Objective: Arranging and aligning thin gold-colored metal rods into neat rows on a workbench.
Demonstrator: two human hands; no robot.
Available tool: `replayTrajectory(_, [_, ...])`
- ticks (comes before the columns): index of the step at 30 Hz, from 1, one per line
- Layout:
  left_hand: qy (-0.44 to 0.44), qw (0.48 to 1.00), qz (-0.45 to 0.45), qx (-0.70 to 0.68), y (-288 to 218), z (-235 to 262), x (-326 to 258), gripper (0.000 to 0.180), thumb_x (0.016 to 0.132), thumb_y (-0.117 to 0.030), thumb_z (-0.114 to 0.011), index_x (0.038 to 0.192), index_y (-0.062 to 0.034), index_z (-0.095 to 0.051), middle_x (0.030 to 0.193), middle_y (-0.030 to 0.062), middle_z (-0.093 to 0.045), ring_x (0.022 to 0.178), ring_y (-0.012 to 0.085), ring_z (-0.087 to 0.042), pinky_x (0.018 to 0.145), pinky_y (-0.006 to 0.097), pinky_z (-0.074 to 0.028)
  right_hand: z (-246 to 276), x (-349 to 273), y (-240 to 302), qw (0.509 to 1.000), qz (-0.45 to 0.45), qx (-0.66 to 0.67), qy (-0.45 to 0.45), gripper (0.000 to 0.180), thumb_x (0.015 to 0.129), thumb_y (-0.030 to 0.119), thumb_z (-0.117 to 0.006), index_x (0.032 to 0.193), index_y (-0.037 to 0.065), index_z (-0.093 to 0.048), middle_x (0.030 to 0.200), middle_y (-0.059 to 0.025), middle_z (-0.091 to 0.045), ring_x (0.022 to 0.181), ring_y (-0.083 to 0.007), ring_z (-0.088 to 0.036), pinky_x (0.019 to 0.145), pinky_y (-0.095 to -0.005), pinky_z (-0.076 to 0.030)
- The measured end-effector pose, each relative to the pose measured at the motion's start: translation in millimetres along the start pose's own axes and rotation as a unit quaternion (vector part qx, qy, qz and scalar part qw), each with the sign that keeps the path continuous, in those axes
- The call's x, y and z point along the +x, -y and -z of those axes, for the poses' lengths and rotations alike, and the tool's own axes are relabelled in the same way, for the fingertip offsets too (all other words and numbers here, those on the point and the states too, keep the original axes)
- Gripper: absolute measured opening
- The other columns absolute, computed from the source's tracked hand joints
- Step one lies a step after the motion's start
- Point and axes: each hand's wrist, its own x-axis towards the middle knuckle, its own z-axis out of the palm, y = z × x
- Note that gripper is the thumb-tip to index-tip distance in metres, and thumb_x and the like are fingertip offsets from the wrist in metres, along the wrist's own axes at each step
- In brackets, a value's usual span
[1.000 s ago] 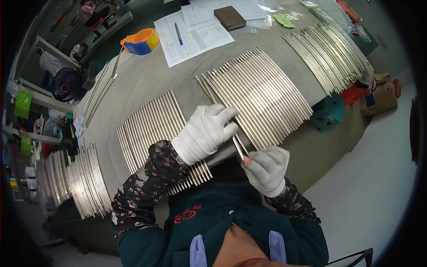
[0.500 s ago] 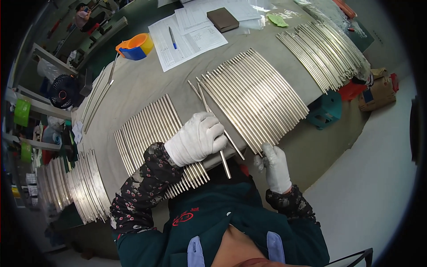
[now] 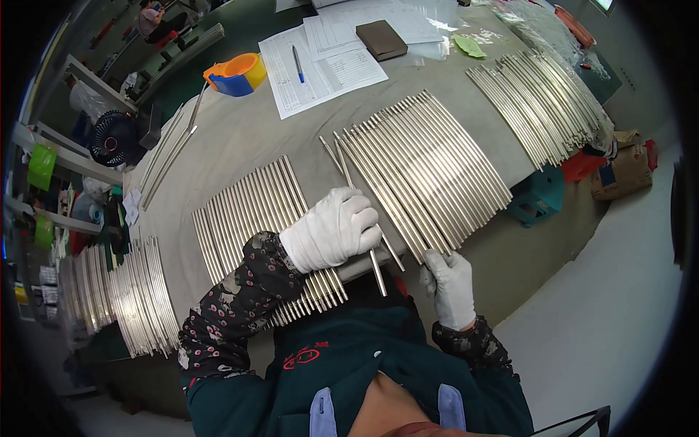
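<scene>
1. The left hand [image 3: 331, 233], in a white glove, has its fingers closed over two thin metal rods [image 3: 362, 218].
2. A second ago both hands pinched one rod; now the right hand [image 3: 450, 284] has let go, its fingers loose at the counter [image 3: 240, 138] edge.
3. Smooth, shiny rod rows [image 3: 429, 171] lie alongside.

Two thin silvery metal rods [image 3: 362, 218], long and straight, slanting from far left to near right across the grey bench [image 3: 240, 138], side by side between two flat rows of like rods, near ends past the bench edge.
</scene>
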Motion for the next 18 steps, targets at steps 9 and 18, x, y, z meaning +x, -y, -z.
replayTrajectory(9, [-0.034,0.999,-0.009,0.001,1,-1,20,0.03,0.074,-0.012,-0.058,0.103,-0.0106,-0.055,0.082,0.003,-0.049,0.08,0.02,-0.053,0.076,0.036,-0.045,-8,-9,-5,0.994,0.051,-0.046,-0.088,0.02,0.084,0.017,-0.064,0.068,0.008,-0.056,0.052,0.0049,-0.046,0.042,-0.0022,-0.038,0.039,-0.0183,-0.028])
replayTrajectory(18, [-0.064,0.998,-0.007,0.009,-3,-18,37,0.037,0.077,-0.013,-0.054,0.114,-0.0126,-0.055,0.078,-0.0016,-0.046,0.072,0.015,-0.049,0.071,0.032,-0.04,-11,-20,4,0.991,0.102,-0.048,-0.077,0.012,0.083,0.008,-0.064,0.075,0.0,-0.06,0.058,0.003,-0.051,0.05,-0.0025,-0.043,0.047,-0.0189,-0.034])
